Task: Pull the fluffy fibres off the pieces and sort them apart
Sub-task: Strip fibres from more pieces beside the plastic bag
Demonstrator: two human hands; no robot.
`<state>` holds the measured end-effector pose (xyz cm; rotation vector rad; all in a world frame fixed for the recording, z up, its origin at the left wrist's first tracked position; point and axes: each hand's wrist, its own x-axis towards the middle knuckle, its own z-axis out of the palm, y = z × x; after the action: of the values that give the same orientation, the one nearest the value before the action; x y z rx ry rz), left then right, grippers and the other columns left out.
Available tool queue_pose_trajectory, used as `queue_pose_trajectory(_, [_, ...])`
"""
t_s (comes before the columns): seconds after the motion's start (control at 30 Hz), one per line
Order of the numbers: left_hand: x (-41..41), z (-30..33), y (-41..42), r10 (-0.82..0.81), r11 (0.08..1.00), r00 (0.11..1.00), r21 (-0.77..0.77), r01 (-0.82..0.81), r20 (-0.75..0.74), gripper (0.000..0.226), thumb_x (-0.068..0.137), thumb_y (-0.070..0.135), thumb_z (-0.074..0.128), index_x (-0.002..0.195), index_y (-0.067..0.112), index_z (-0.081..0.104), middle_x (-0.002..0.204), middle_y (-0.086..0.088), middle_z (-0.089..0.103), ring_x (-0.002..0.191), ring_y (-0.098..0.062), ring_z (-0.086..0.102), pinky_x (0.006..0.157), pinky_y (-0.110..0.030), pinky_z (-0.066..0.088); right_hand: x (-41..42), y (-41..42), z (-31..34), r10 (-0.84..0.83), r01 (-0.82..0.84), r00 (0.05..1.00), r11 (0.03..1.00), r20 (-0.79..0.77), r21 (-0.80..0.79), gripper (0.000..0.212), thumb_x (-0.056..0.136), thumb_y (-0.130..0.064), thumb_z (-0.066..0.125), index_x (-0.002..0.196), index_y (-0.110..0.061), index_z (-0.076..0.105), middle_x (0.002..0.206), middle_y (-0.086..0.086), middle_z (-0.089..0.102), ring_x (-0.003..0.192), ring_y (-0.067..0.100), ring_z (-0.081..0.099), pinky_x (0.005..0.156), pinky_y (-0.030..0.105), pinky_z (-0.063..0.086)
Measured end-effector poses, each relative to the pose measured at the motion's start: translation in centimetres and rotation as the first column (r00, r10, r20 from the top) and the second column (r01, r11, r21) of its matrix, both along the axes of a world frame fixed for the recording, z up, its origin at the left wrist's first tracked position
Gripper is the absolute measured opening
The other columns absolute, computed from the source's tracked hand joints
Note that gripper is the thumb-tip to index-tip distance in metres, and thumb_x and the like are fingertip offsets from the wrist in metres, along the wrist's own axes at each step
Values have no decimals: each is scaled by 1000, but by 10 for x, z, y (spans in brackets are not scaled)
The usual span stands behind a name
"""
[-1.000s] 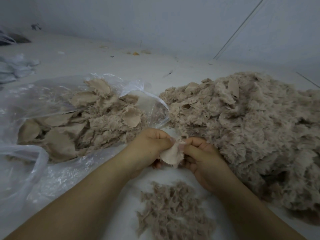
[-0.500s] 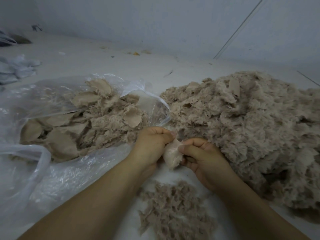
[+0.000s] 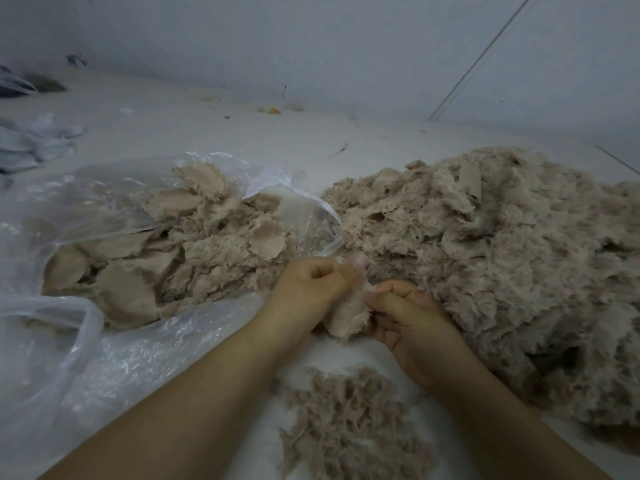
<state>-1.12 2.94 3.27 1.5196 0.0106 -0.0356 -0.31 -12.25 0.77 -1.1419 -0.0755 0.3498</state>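
Pinched one fluffy piece (image 3: 346, 315) at frame centre, left hand (image 3: 313, 284) and right hand (image 3: 408, 315) both gripping it. Since a second ago, turned more upright and drawn closer; fibres seemingly not yet stripped onto the loose fibre pile (image 3: 349, 424) below.

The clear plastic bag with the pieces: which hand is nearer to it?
Left. The left hand sits just below the open mouth of the clear plastic bag. The right hand is farther right, against the big fluffy pile.

Fluffy piece (image 3: 346, 315) between both hands' fingers (image 3: 388, 301)
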Motion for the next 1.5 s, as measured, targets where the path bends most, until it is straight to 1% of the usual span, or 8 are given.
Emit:
queue_pose_trajectory(0.13, [0, -3, 1, 8, 999, 999, 35, -10, 47, 24, 86, 21, 72, 70, 3, 69, 61, -13, 64, 53, -18, 57, 46, -23, 45, 2, 0, 0, -23, 23, 1000, 1000, 0, -18, 25, 85, -5, 62, 65, -18, 68, 70, 11, 64, 63, 18, 62, 61, 30, 53])
queue_pose_trajectory(0.37, [-2, -2, -1, 48, 997, 997, -62, -44, 56, 29, 90, 19, 67, 73, -4, 70, 65, -20, 66, 56, -24, 58, 47, -25, 46, -1, -1, 5, 68, -66, 997, 997, 37, -45, 22, 77, -20, 71, 87, -1, 66, 77, 16, 65, 66, 19, 62, 59, 27, 54])
queue_pose_trajectory(0.47, [-1, -2, 0, 101, 991, 994, -92, -98, 34, 37, 93, 19, 63, 73, -11, 62, 56, -16, 55, 43, -21, 46, 40, -21, 37, 2, 0, 0, -3, 3, 1000, 999, 4, -42, 17, 84, -4, 64, 68, -10, 68, 68, 13, 62, 55, 14, 59, 50, 22, 51])
queue_pose_trajectory(0.87, [6, 6, 19, 221, 975, 966, -65, -213, 134, 28, 92, -1, 58, 77, 22, 57, 60, -15, 55, 43, -20, 47, 39, -24, 36, -1, 5, 8, -103, 98, 992, 993, -75, -66, 22, 97, -5, 50, 78, -7, 61, 50, -1, 55, 44, 5, 52, 50, 21, 50])
queue_pose_trajectory(1.03, [14, 16, 62, 453, 613, 622, 284, -737, 638, 23, 88, 4, 50, 88, 23, 62, 73, 3, 63, 67, -17, 58, 59, -25, 44, -2, 6, 8, -121, 115, 991, 988, -53, -106, 23, 96, -6, 52, 77, -7, 63, 45, -4, 38, 42, 6, 37, 53, 22, 51])
queue_pose_trajectory(1.2, [22, 8, 81, 241, 16, 881, 906, -424, 408, 10, 79, 8, 55, 80, 7, 64, 99, -23, 60, 96, -37, 47, 95, -46, 38, -4, 6, 9, -102, 99, 994, 992, -40, -84, 16, 94, -4, 53, 81, -5, 61, 46, -5, 41, 42, 5, 37, 55, 22, 52])
queue_pose_trajectory(1.27, [22, 7, 77, 283, -35, 907, 948, -315, 312, 18, 77, 11, 53, 88, 5, 65, 114, -26, 50, 114, -41, 38, 101, -48, 32, -4, 5, 8, -107, 104, 993, 991, -39, -81, 17, 93, -5, 55, 78, -6, 63, 47, -3, 37, 42, 6, 36, 55, 22, 52])
queue_pose_trajectory(1.5, [15, 7, 46, 57, 167, 762, 746, -644, 645, 6, 73, -2, 60, 68, -4, 61, 86, -18, 52, 89, -37, 46, 73, -48, 42, -4, 5, 9, -90, 88, 996, 991, -13, -103, 16, 94, -6, 54, 81, -5, 64, 47, -5, 39, 44, 6, 37, 56, 22, 52])
